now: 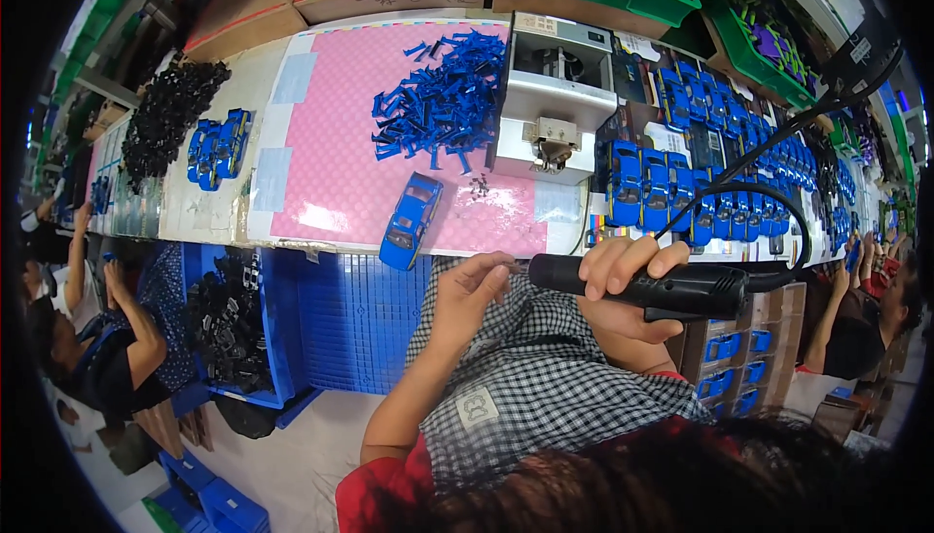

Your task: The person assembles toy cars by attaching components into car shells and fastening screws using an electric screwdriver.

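Here, right fingers hug a black plastic tube-shaped tool; left fingers nearly pinch, hold unclear; scribbled brown cardboard box, twelve o'clock.

No text can be read here with certainty. On the front side of the cardboard box, at the back of the counter, there are dark marks, which look written by hand, but their shape is too unclear. The metal machine carries small dark print on its top edge, and it is too small for reading. A white label sits on the black device at upper right, also too small. The pale patch on the checked apron shows a dark outlined emblem.
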`<state>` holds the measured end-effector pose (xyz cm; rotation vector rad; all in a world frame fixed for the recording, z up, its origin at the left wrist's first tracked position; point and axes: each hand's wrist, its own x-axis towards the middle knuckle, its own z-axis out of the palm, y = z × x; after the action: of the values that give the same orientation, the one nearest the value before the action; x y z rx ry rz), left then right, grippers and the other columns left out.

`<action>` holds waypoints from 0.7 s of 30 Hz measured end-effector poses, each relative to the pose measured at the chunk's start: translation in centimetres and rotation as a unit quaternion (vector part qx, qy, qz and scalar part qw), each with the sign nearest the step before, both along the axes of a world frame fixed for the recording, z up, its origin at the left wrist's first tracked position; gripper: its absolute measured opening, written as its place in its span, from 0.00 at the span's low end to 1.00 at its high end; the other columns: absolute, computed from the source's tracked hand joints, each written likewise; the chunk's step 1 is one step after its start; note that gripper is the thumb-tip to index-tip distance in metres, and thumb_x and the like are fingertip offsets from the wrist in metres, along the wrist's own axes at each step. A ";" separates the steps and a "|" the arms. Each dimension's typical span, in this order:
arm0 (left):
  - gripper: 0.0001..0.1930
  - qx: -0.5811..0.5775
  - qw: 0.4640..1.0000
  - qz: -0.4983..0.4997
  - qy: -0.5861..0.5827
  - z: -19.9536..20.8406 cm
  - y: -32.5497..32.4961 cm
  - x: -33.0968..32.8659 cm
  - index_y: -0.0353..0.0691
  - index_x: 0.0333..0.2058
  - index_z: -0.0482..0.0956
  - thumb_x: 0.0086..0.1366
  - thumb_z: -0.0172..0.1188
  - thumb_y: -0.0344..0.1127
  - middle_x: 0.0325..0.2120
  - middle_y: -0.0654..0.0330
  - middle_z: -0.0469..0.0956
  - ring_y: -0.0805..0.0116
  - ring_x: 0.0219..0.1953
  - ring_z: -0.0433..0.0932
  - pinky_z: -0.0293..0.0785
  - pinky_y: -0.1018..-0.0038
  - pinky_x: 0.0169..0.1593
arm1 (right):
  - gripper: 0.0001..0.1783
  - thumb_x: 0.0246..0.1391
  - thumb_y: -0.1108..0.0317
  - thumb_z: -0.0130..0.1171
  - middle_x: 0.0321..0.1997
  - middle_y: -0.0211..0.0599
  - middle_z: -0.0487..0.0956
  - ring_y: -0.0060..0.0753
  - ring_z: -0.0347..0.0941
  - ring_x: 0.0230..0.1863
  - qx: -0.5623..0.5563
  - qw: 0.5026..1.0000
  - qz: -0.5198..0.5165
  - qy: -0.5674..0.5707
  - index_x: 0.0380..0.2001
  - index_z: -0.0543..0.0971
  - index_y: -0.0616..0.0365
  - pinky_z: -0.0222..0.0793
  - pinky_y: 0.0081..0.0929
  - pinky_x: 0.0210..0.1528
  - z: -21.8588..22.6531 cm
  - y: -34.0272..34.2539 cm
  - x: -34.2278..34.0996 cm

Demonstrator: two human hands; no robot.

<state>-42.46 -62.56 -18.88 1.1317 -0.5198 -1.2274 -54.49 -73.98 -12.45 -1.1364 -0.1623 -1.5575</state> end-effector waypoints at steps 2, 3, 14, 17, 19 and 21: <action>0.10 -0.004 1.000 0.006 0.010 0.4 0.2 -0.6 0.31 0.41 0.76 0.63 0.55 0.30 0.35 0.59 0.78 0.78 0.28 0.72 0.69 0.82 0.30 | 0.35 0.47 0.34 0.54 0.21 0.33 0.67 0.26 0.66 0.14 0.000 1.000 -0.008 0.004 0.37 0.60 0.55 0.67 0.24 0.20 0.3 0.4 -0.7; 0.09 -0.008 1.000 0.016 0.023 0.5 0.2 -0.9 0.31 0.40 0.76 0.63 0.55 0.29 0.34 0.58 0.78 0.77 0.27 0.72 0.69 0.82 0.30 | 0.35 0.47 0.34 0.54 0.21 0.33 0.67 0.26 0.66 0.14 0.000 1.000 -0.012 0.002 0.37 0.60 0.55 0.67 0.24 0.20 0.4 0.6 -1.0; 0.07 0.005 0.992 0.067 -0.102 0.1 1.1 -1.8 0.33 0.39 0.77 0.63 0.55 0.28 0.32 0.63 0.77 0.81 0.28 0.72 0.69 0.85 0.29 | 0.36 0.42 0.33 0.58 0.22 0.32 0.67 0.28 0.67 0.15 0.027 1.000 -0.010 0.010 0.37 0.60 0.53 0.68 0.28 0.22 -0.4 1.7 -1.4; 0.08 0.047 0.987 0.055 -0.143 0.3 1.4 -1.3 0.35 0.39 0.77 0.62 0.56 0.29 0.30 0.65 0.77 0.81 0.28 0.72 0.70 0.84 0.29 | 0.38 0.40 0.33 0.60 0.23 0.33 0.68 0.28 0.66 0.16 0.024 0.999 -0.015 0.044 0.38 0.61 0.54 0.68 0.29 0.23 -1.2 1.7 -2.1; 0.08 0.018 0.992 0.051 -0.115 0.3 1.0 -1.4 0.35 0.39 0.77 0.62 0.57 0.30 0.28 0.66 0.76 0.83 0.27 0.71 0.69 0.85 0.28 | 0.38 0.41 0.33 0.60 0.23 0.34 0.69 0.30 0.66 0.17 0.013 0.998 -0.054 0.032 0.38 0.61 0.54 0.67 0.30 0.24 -1.2 1.7 -2.7; 0.08 0.004 0.993 0.062 -0.098 0.3 1.5 -1.7 0.35 0.40 0.76 0.62 0.57 0.29 0.24 0.67 0.74 0.84 0.23 0.68 0.65 0.86 0.25 | 0.38 0.39 0.36 0.63 0.23 0.35 0.69 0.33 0.68 0.20 0.066 0.997 -0.027 0.003 0.37 0.60 0.55 0.68 0.32 0.26 -0.1 2.8 -2.3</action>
<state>-44.11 -61.02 -18.54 1.2805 -0.5839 -1.0185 -56.80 -71.15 -12.53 -1.0483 -0.0242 -1.5887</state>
